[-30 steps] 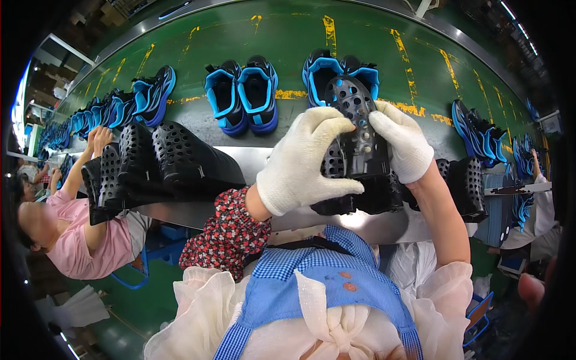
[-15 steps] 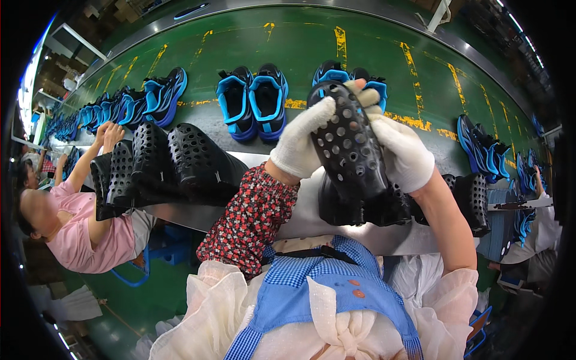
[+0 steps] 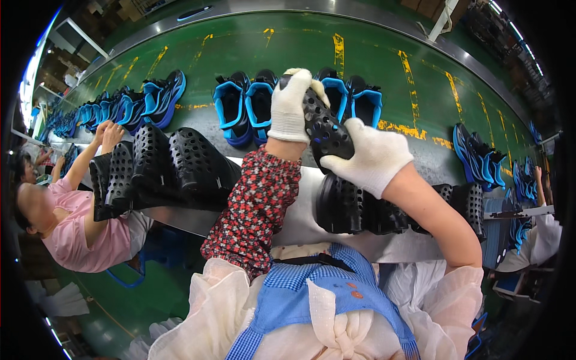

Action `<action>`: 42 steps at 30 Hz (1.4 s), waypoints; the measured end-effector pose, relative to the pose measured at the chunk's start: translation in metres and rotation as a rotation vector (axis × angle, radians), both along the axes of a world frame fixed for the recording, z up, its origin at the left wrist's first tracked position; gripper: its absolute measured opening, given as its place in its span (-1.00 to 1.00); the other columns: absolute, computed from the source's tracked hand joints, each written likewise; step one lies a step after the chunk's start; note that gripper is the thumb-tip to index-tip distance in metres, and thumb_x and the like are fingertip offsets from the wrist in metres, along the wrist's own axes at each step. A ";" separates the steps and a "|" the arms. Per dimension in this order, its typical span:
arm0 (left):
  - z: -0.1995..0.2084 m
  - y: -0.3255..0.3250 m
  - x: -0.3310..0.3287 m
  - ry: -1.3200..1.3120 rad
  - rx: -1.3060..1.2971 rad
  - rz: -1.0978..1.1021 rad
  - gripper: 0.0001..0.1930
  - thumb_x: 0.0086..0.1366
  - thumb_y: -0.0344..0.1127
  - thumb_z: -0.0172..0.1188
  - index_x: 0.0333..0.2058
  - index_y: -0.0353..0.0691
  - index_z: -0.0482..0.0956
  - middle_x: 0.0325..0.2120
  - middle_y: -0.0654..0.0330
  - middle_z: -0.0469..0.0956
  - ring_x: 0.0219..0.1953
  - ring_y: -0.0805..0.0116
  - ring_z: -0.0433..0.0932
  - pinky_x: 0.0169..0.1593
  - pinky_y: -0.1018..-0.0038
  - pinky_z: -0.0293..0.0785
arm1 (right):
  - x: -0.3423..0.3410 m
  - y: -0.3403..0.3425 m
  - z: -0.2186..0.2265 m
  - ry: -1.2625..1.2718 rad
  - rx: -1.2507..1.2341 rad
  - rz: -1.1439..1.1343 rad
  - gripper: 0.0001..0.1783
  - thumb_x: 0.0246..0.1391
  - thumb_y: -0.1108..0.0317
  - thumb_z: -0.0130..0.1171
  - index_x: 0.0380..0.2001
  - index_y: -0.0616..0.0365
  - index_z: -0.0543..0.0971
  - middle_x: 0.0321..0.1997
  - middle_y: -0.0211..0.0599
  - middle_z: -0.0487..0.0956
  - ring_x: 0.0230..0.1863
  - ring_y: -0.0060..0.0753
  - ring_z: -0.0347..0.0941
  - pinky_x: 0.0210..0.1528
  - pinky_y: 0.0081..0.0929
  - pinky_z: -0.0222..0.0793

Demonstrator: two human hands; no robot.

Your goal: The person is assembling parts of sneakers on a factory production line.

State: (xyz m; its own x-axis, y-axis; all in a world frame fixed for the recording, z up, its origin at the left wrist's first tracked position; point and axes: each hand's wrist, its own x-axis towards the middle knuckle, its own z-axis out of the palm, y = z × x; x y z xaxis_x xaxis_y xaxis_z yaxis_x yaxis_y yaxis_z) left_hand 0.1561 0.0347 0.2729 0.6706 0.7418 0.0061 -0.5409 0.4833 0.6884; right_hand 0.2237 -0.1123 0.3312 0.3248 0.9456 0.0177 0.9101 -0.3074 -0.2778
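Note:
Both my gloved hands are closed around a black perforated plastic shoe form, held tilted over the line of shoes. My left hand wraps its upper end, with the fingers partly hidden behind it. My right hand grips the lower end, thumb across the surface. Just beyond the hands stand two pairs of black-and-blue sneakers, one pair at the left and another pair at the right. Similar black forms stand below my right hand on a metal ledge.
More black forms line the ledge at the left. Sneakers run along the green, yellow-marked conveyor, with others at the right. A co-worker in a pink top sits at the left, hands raised near the shoes.
The shoe form has moved left and swung to a different tilt. My left hand has shifted up onto its upper end, and the right-hand sneaker pair shows more fully.

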 end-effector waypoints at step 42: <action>-0.042 -0.007 0.030 1.194 1.205 -0.229 -0.58 0.06 -0.05 0.18 -0.15 -0.15 0.54 -0.13 0.04 0.50 -0.14 0.08 0.50 -0.09 0.29 0.43 | 0.110 0.076 -0.067 0.199 -0.619 -0.168 -0.49 -0.18 -0.01 0.12 -0.39 0.29 0.62 -0.34 0.01 0.59 -0.26 -0.13 0.55 -0.19 -0.37 0.43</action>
State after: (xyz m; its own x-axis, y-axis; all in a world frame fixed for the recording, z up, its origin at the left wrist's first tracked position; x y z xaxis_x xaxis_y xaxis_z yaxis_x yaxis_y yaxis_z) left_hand 0.1863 0.0277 0.2309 0.8018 0.5895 -0.0980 0.5067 -0.5838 0.6343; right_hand 0.3341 -0.0366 0.2644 0.4092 0.6984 -0.5872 0.7857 -0.5969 -0.1624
